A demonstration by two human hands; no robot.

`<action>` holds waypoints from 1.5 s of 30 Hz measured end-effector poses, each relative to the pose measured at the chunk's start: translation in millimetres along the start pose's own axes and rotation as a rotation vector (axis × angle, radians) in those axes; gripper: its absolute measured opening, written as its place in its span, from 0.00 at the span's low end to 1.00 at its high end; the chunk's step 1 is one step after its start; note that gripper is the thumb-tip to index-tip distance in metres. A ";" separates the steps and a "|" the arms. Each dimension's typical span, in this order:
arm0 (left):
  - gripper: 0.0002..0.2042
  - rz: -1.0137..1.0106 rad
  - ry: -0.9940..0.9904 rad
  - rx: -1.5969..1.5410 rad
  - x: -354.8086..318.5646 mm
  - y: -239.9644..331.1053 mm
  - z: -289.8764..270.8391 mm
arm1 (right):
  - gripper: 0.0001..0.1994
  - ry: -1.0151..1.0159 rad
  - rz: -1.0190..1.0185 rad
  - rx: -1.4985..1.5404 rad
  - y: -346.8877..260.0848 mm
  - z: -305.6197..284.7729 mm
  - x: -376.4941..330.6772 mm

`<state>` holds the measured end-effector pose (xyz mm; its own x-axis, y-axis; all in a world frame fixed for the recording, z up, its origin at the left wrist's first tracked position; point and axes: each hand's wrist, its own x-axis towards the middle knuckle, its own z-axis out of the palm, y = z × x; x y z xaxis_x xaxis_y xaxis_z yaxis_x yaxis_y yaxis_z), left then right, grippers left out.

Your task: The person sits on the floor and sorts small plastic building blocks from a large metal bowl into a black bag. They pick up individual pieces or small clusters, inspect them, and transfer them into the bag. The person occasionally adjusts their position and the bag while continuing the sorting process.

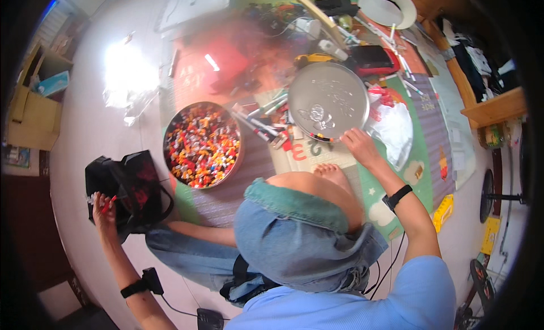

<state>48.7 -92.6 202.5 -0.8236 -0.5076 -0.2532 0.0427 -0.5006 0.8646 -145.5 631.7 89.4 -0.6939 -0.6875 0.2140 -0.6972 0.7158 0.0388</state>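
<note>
Out to the left, my left hand (104,214) is closed on a small red piece (109,205), with something clear or whitish by the fingertips. It is over the side of a black bag (133,185). My right hand (359,145) has its fingers pinched together at the near rim of a round grey metal lid (331,97); what is between them, if anything, is too small to make out. Along that rim runs a row of small dark, red and yellow bits. Left of the lid stands a round tin (241,154) full of small red, orange, yellow and white plastic pieces.
Marker pens (255,125) lie between tin and lid. A white plastic bag (396,131) is right of the lid, with a red-and-black case (374,59) behind it. A yellow piece (443,212) lies at right. A patterned play mat (388,180) spreads under much of this. Cables run near my legs.
</note>
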 end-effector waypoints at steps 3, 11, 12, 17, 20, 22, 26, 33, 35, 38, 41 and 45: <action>0.05 0.043 0.202 0.088 -3.8 -5.5 19.2 | 0.05 0.043 0.033 -0.035 20.2 -27.4 7.5; 0.05 -0.003 0.141 0.089 12.4 -5.7 -2.6 | 0.05 0.109 0.047 0.067 44.3 -63.3 20.6; 0.05 0.011 0.151 0.088 11.6 -6.3 6.2 | 0.05 0.110 0.043 0.077 41.2 -58.0 19.7; 0.07 0.193 -0.026 0.053 3.2 -8.0 54.7 | 0.06 0.105 0.036 0.129 -1.4 -29.2 8.8; 0.07 0.184 -0.094 0.039 -14.3 -2.7 94.4 | 0.07 -0.030 0.004 0.216 -23.2 -11.2 3.1; 0.07 0.168 -0.073 0.036 -20.8 -6.8 116.9 | 0.09 -0.042 0.020 0.233 -28.8 -4.2 -2.2; 0.07 -0.064 -0.345 -0.357 -22.4 7.7 101.8 | 0.07 -0.050 0.119 0.338 -34.7 0.8 2.7; 0.08 -0.210 -0.288 -0.394 -40.3 -31.0 188.4 | 0.04 -0.030 0.160 0.745 -102.4 -44.6 105.5; 0.10 -0.303 -0.358 -0.420 -33.6 -64.1 195.2 | 0.04 -0.043 0.024 0.808 -123.1 -60.5 143.8; 0.12 -0.413 -0.386 -0.412 -31.0 -88.7 212.9 | 0.05 -0.081 -0.223 0.726 -148.0 -94.5 198.5; 0.12 -0.414 -0.557 -0.490 -11.9 -104.4 221.2 | 0.06 -0.070 -0.337 0.709 -146.7 -121.5 230.2; 0.13 -0.491 -0.585 -0.674 19.4 -126.5 223.3 | 0.06 -0.174 -0.113 0.647 -119.3 -159.8 236.9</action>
<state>-99.0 117.5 185.1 -0.9756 0.1922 -0.1064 -0.2135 -0.9439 0.2522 -198.0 402.9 291.5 -0.5914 -0.8023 0.0807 -0.6970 0.4583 -0.5516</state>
